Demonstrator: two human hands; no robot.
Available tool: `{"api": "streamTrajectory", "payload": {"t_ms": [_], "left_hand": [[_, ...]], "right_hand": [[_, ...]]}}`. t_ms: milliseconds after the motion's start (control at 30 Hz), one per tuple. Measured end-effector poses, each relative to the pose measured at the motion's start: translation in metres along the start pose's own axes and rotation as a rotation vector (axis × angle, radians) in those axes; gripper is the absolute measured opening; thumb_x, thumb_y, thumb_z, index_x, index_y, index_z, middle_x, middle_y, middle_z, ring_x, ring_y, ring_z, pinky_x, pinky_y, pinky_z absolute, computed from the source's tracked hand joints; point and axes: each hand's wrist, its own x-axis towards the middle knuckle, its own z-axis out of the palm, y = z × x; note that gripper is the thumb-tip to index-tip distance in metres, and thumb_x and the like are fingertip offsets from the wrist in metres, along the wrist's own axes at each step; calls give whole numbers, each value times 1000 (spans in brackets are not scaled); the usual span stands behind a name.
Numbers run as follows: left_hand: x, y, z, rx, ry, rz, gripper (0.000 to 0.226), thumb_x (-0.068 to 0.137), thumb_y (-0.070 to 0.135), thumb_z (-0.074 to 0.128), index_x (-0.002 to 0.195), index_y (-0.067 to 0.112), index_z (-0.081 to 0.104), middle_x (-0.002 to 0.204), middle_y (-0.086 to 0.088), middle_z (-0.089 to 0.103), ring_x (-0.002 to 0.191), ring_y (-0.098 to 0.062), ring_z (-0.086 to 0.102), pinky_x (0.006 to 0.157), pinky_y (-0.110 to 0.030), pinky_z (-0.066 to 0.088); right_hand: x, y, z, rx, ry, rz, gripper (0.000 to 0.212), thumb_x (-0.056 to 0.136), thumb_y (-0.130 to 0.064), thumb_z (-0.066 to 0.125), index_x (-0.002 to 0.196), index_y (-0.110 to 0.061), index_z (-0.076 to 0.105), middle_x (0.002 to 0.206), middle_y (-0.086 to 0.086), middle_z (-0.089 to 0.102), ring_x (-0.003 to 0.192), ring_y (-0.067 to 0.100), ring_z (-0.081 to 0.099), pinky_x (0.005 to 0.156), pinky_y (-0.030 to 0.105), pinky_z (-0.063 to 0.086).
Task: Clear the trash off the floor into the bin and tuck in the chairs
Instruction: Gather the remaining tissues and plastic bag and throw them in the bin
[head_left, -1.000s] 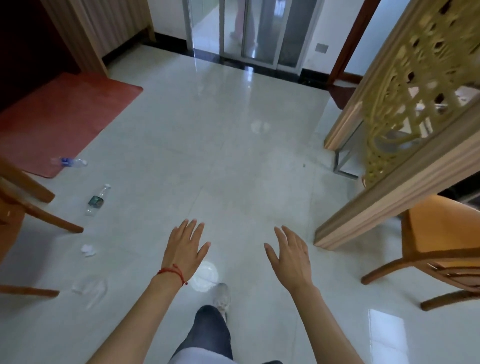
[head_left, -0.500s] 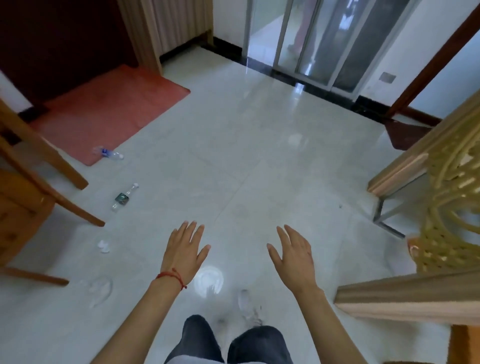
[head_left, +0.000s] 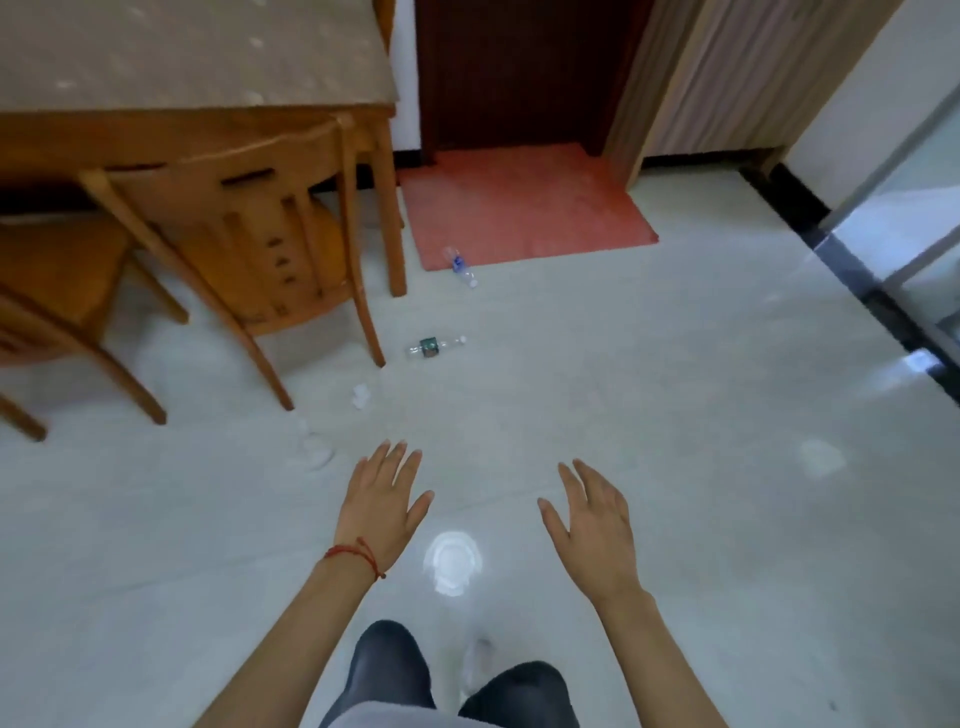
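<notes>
Reaching forward over the floor (head_left: 675, 389), the left hand (head_left: 382, 499) and the right hand (head_left: 592, 525) have straight spread fingers and hold nothing. Two plastic bottles lie ahead: one (head_left: 435, 347) beside the chair (head_left: 249, 249), another (head_left: 460, 266) at the red mat's (head_left: 524, 202) edge.

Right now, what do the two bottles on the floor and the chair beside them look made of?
Both bottles look like clear thin plastic: see-through bodies, one with a dark label band. The chair looks like varnished wood: orange-brown, slightly glossy; grain too blurred to confirm.

Two bottles (head_left: 435, 347) (head_left: 460, 266), two chairs (head_left: 249, 228) (head_left: 57, 280)
</notes>
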Motion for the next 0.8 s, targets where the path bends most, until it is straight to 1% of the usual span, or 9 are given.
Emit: {"api": "streamTrajectory", "payload": {"t_ms": [100, 233, 400, 467, 533, 633, 700, 800], "left_hand": [[-14, -17, -3, -12, 6, -134, 75, 95, 48, 3, 112, 6, 63, 114, -14, 66, 107, -32, 61, 84, -47, 50], [-29, -46, -5, -32, 21, -293, 76, 95, 49, 3, 112, 6, 63, 115, -14, 65, 109, -32, 60, 86, -47, 49], [-36, -80, -6, -73, 50, -442, 77, 93, 52, 3, 118, 5, 59, 121, -16, 61, 115, -35, 55, 91, -50, 44], [-31, -95, -7, -94, 58, -475, 78, 93, 53, 2, 119, 5, 58, 123, -17, 60, 116, -35, 54, 93, -50, 42], [-19, -110, -9, -95, 51, -494, 78, 93, 53, 2, 118, 4, 58, 122, -17, 60, 115, -36, 55, 92, -51, 42], [8, -138, -13, -111, 52, -501, 77, 93, 53, 3, 119, 5, 58, 122, -16, 60, 116, -35, 54, 93, -50, 42], [30, -160, -17, -121, 77, -494, 77, 92, 55, 5, 123, 6, 55, 127, -16, 57, 121, -35, 50, 98, -48, 38], [61, -192, -27, -140, 97, -476, 70, 87, 52, 16, 129, 6, 49, 135, -15, 50, 128, -34, 42, 105, -46, 31]], "right_hand": [[24, -15, 6, 10, -29, -129, 86, 87, -66, 1, 130, -9, 49, 136, 17, 50, 124, 32, 48, 105, 42, 31], [50, -45, 17, -12, -98, -244, 77, 92, -60, 7, 122, -7, 55, 126, 18, 58, 113, 34, 57, 96, 46, 41], [80, -86, 33, -37, -173, -347, 76, 92, -58, 8, 120, -7, 57, 124, 17, 60, 111, 34, 59, 93, 46, 44], [94, -101, 39, -51, -200, -374, 76, 92, -58, 7, 119, -7, 58, 123, 17, 60, 110, 33, 60, 92, 46, 45], [111, -115, 47, -58, -201, -404, 76, 91, -60, 9, 122, -8, 56, 127, 17, 58, 115, 33, 57, 96, 46, 43], [141, -139, 60, -63, -182, -415, 69, 87, -56, 21, 125, -8, 53, 131, 17, 54, 120, 33, 52, 100, 45, 39], [164, -157, 68, -69, -167, -404, 66, 88, -54, 24, 122, -7, 56, 127, 18, 57, 116, 34, 56, 97, 46, 42], [198, -185, 77, -72, -174, -381, 60, 86, -48, 32, 119, -6, 58, 124, 19, 60, 112, 35, 58, 93, 47, 45]]}}
